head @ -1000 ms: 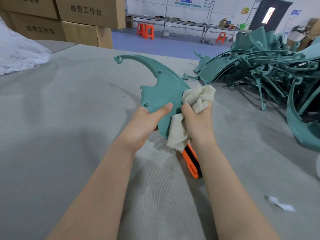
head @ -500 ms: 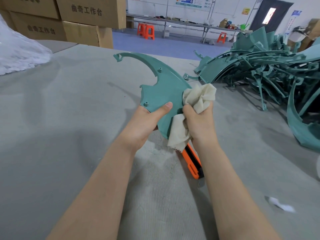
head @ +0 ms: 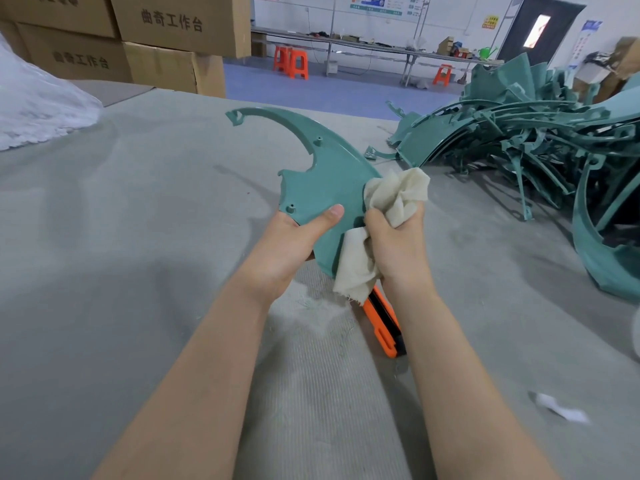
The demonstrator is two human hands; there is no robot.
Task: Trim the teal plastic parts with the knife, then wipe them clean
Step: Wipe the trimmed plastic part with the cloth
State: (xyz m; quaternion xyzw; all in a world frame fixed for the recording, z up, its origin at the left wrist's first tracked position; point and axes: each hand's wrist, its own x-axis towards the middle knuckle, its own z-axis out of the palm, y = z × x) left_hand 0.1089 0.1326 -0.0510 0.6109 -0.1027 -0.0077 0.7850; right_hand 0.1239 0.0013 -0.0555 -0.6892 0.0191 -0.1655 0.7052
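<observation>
A curved teal plastic part (head: 322,178) with a long hooked arm is held up over the grey table (head: 121,237). My left hand (head: 294,244) grips its lower left corner, thumb lying across the face. My right hand (head: 398,247) clutches a bunched cream cloth (head: 391,202) against the part's right edge, and a tail of the cloth hangs below the fist. An orange and black utility knife (head: 384,327) lies on the table under my right wrist, partly hidden by it.
A big heap of teal parts (head: 536,147) covers the right side of the table. Cardboard boxes (head: 156,39) stand at the back left, next to a white plastic bag (head: 38,102). A white scrap (head: 561,410) lies at the near right.
The part and both hands have barely shifted. The cloth in my right hand has slid very slightly along the part's right edge.
</observation>
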